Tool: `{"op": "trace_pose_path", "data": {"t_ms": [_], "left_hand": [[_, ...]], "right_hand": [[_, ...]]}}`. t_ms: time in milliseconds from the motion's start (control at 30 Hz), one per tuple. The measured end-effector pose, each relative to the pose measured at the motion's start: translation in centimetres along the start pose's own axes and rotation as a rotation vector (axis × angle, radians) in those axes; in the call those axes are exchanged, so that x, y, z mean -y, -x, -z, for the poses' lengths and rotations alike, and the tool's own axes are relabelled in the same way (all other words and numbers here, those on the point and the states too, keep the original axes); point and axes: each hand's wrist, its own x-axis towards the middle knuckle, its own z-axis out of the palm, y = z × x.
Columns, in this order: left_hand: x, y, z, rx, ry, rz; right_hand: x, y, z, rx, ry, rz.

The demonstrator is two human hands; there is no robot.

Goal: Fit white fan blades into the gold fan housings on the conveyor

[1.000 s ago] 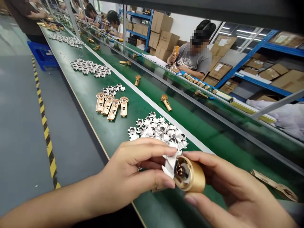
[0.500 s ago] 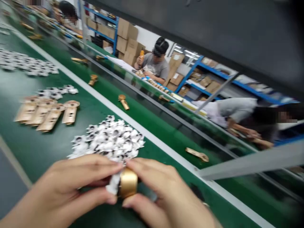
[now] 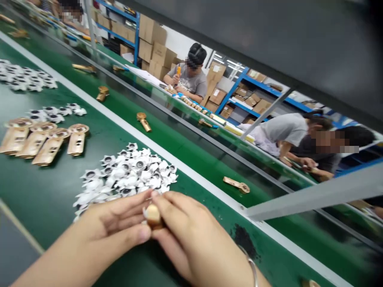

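Gold-coloured is the rounded housing (image 3: pixel 153 215) which the right hand (image 3: pixel 196 235) holds, with thumb and fingers bent closely around it. The left hand (image 3: pixel 112 227) meets it from the other side: its fingers and thumb are only a little apart and appear closed on a white fan wheel (image 3: pixel 145 212), of which just a small edge can be seen. One second ago the open end of the housing was visible beside the wheel; now that opening is hidden, and the fingertips of both hands have come together. From this I judge that the fitting of wheel to housing is well advanced, but how deep the wheel sits I cannot tell. Both pieces are above the bench (image 3: pixel 38 191), between its pale near edge and the white strip (image 3: pixel 104 115) along its far edge. Just beyond the fingers lies a pile of fan wheels (image 3: pixel 128 171), reaching almost to that strip. Toward the left end of the bench rest four gold handles (image 3: pixel 49 147), close beside one another. Past the strip, on the green belt (image 3: pixel 185 151), lies a single handle (image 3: pixel 236 185). The view has swung to the right, so two co-workers (image 3: pixel 287 129) bending over the opposite side now show more clearly.
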Motion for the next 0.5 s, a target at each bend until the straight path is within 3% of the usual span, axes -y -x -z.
{"op": "trace_pose_path", "data": {"t_ms": [67, 133, 233, 333, 400, 500], "left_hand": [[-1.0, 0.2, -0.3, 0.077, -0.115, -0.142], [-1.8, 0.2, -0.1, 0.055, -0.361, -0.258], [-2.4, -0.1, 0.5, -0.062, -0.886, -0.458], [-1.6, -0.5, 0.2, 0.015, -1.258, -0.632], [-0.3, -0.8, -0.4, 0.116, -1.391, -0.683], [1.7, -0.9, -1.0, 0.138, -1.548, -0.72]], "right_hand": [[-0.8, -0.8, -0.1, -0.04, -0.003, -0.097], [-3.1, -2.5, 0.4, -0.112, 0.048, -0.289], [-9.5, -6.1, 2.0, -0.195, 0.171, -0.671], [-16.2, -8.5, 3.5, -0.141, 0.197, -0.876], [-18.9, -8.1, 4.1, -0.121, 0.21, -0.93], [-18.6, -4.2, 4.2, -0.136, 0.255, -0.892]]}}
